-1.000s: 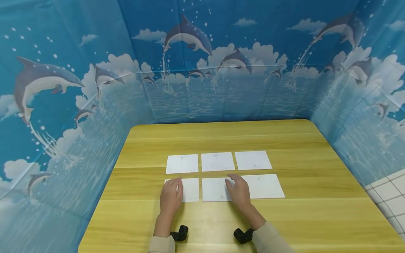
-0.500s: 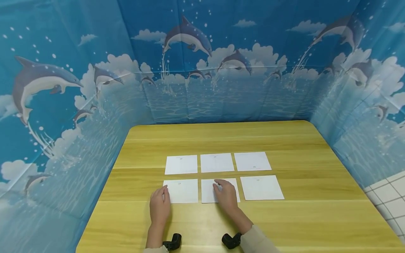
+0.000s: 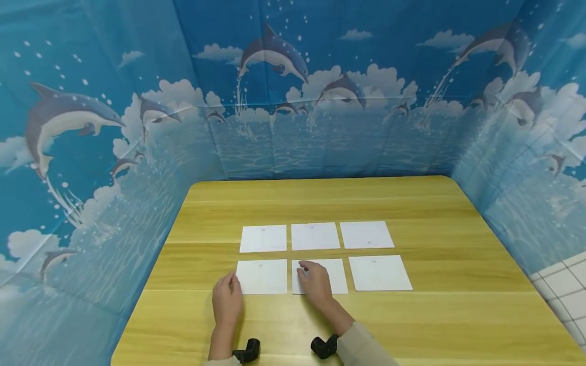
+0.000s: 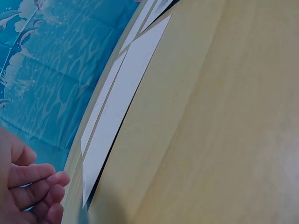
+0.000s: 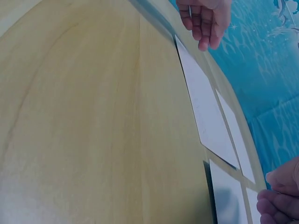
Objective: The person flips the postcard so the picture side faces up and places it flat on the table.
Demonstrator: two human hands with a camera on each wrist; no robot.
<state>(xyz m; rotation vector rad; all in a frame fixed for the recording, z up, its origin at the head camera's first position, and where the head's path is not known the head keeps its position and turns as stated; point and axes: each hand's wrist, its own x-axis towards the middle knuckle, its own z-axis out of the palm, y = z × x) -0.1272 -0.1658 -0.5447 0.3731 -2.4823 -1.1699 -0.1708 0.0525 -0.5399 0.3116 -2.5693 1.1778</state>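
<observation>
Head view shows the near row's left white rectangular paper card (image 3: 262,278), long axis sideways on the yellow wooden surface (image 3: 426,213), the nearer left hand (image 3: 226,298) by its left edge, the right hand (image 3: 316,281) over the middle white card (image 3: 336,277), each grip loose, holding nothing.
</observation>
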